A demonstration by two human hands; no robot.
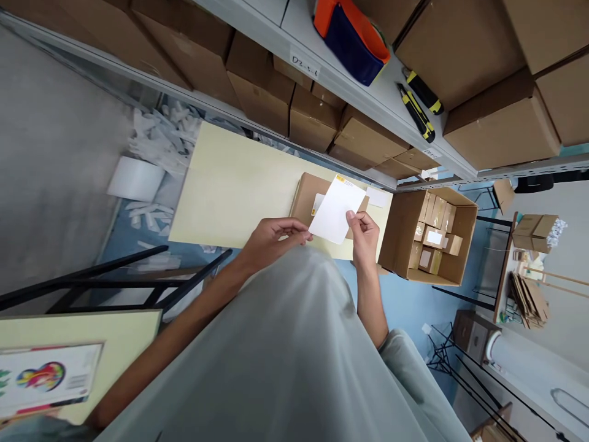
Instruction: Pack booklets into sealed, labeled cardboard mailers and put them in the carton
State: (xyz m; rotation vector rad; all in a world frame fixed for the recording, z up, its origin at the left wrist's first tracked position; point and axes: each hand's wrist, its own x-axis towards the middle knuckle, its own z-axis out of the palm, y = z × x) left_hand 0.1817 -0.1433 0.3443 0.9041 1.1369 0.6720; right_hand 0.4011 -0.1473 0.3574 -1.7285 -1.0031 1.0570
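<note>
A white sheet [338,209] with a small yellow mark at its top edge is held tilted above a brown cardboard box [304,197]. The box lies on the cream tabletop [234,184] and shows part of a white label. My right hand [365,236] pinches the sheet's right side between thumb and fingers. At the sheet's lower left corner is my left hand [278,240], its thumb and fingertips close together at the paper's edge. A second white paper [377,196] rests on the tabletop, right of the box.
Above the table, a shelf [294,55] bears cartons, two yellow-black cutters [416,113] and an orange-blue object [352,40]. A large open carton [400,236] with small boxes stands right. Black metal legs [151,282] and another tabletop [129,331] are at lower left.
</note>
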